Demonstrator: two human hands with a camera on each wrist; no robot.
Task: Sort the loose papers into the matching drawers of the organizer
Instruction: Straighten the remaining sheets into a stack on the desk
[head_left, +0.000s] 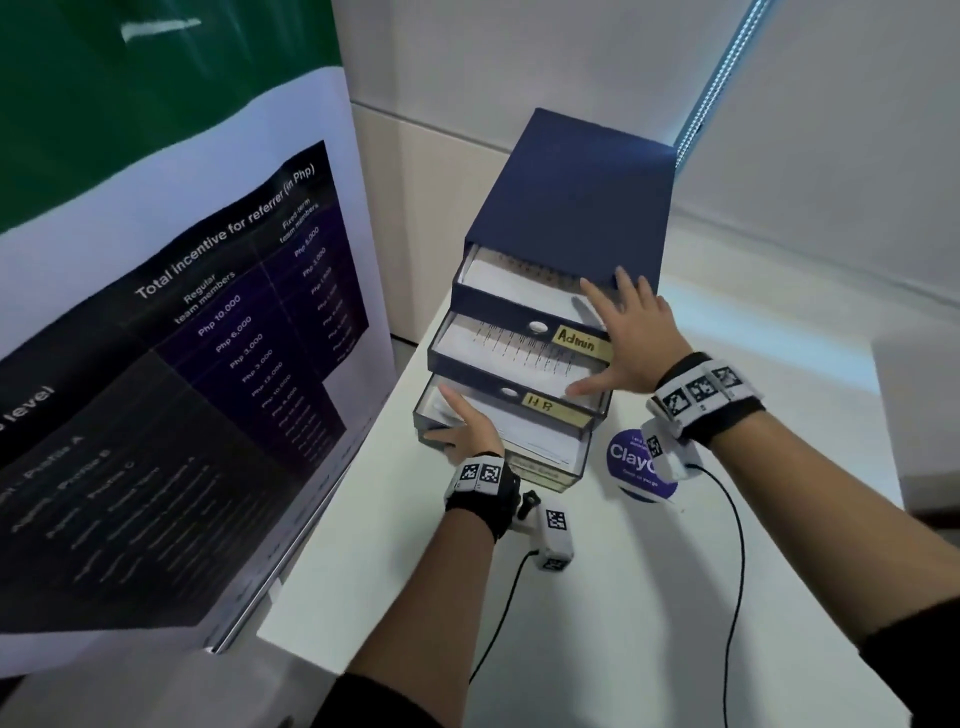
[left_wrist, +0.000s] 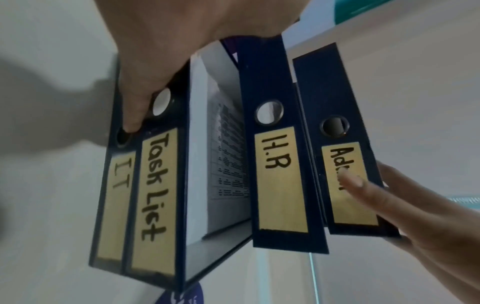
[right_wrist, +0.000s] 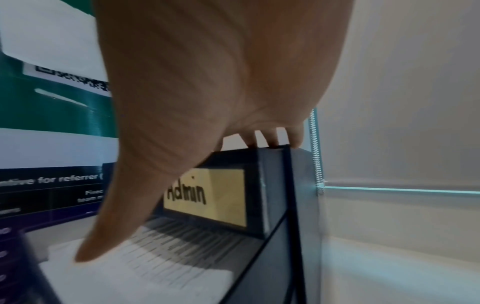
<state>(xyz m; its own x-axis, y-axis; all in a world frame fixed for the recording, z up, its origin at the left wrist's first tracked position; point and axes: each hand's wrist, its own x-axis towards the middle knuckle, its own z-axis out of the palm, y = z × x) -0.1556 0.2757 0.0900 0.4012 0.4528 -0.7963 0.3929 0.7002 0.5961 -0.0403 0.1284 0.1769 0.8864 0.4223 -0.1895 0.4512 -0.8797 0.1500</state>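
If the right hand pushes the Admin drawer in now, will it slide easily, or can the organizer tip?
The Admin drawer probably slides easily: it looks like thin board holding only paper. The organizer may shift backward, since it stands loose on the table. With three drawers out it seems front-heavy; the left hand on the lower drawers likely steadies it.

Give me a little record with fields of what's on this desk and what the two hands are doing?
organizer: dark blue box-shaped drawer organizer on the white table
drawers: Admin drawer, H.R drawer and Task List drawer pulled out, papers inside; IT drawer shut
left hand: open, fingers on the Task List drawer's front
right hand: open, spread over the Admin drawer's right end
nearby: round purple sticker on the table
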